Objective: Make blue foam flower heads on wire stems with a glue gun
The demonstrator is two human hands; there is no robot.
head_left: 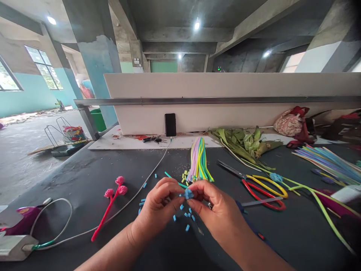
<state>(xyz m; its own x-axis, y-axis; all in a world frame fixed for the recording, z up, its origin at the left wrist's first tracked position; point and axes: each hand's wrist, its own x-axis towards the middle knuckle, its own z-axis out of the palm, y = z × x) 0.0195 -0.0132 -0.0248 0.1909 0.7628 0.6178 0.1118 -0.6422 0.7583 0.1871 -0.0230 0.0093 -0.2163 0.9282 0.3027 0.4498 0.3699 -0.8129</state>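
Between the fingertips of both hands sits a small blue fuzzy flower [188, 194], seemingly made of pipe-cleaner pieces. My left hand [162, 203] pinches its left side, and my right hand [213, 201] grips it from the right. Short blue cut pieces [187, 227] lie scattered on the dark table below and to the left of the hands. Behind the fingers, a green pipe cleaner [168, 174] shows in part. A bundle of pipe cleaners [199, 160] in lilac, yellow and green lies just beyond, with small yellow pieces [184, 175] next to it.
Scissors [255, 184] with yellow and red handles lie at right, near a green stem with a blue flower [275, 177]. A pink flower stem [108, 207] rests at left across a white cable [126, 205]. A phone [170, 125] leans on the back board; a power strip [17, 247] sits front left.
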